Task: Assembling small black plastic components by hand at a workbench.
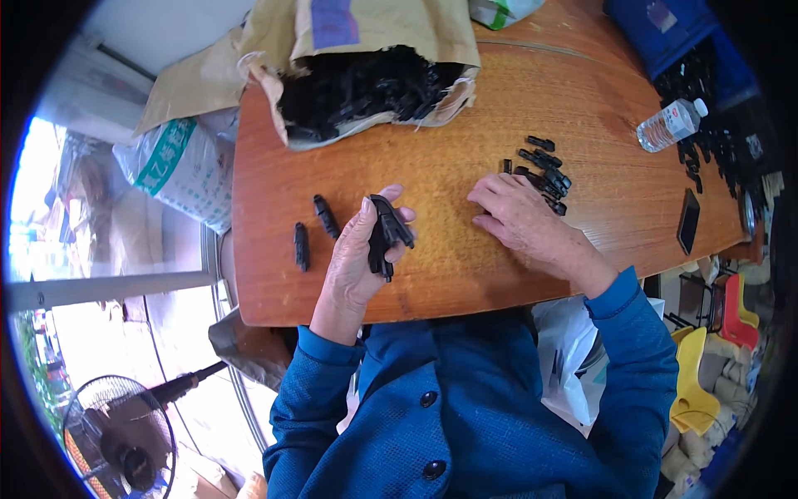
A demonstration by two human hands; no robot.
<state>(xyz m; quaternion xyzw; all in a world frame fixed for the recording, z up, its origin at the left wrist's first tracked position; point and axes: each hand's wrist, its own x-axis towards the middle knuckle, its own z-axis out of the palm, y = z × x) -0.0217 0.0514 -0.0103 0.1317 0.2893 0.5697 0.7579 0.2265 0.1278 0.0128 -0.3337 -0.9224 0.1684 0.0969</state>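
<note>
My left hand (359, 249) is closed around several slim black plastic pieces (387, 229), which stick out between the thumb and fingers above the table. Two similar black pieces, one upright piece (301, 246) and one tilted piece (325, 216), lie on the wood to its left. My right hand (528, 218) rests low over the table, palm down, its thumb apart from the bent fingers and nothing visible between them. Beside its knuckles lies a small pile of black pieces (549, 170), partly covered by the hand. Their exact kind is too small to tell.
A torn paper sack (445, 37) full of black pieces lies open at the table's (432, 287) far side. A water bottle (672, 125), a dark phone-like slab (688, 221) and more black pieces (715, 154) are at the right. A fan (125, 437) stands lower left.
</note>
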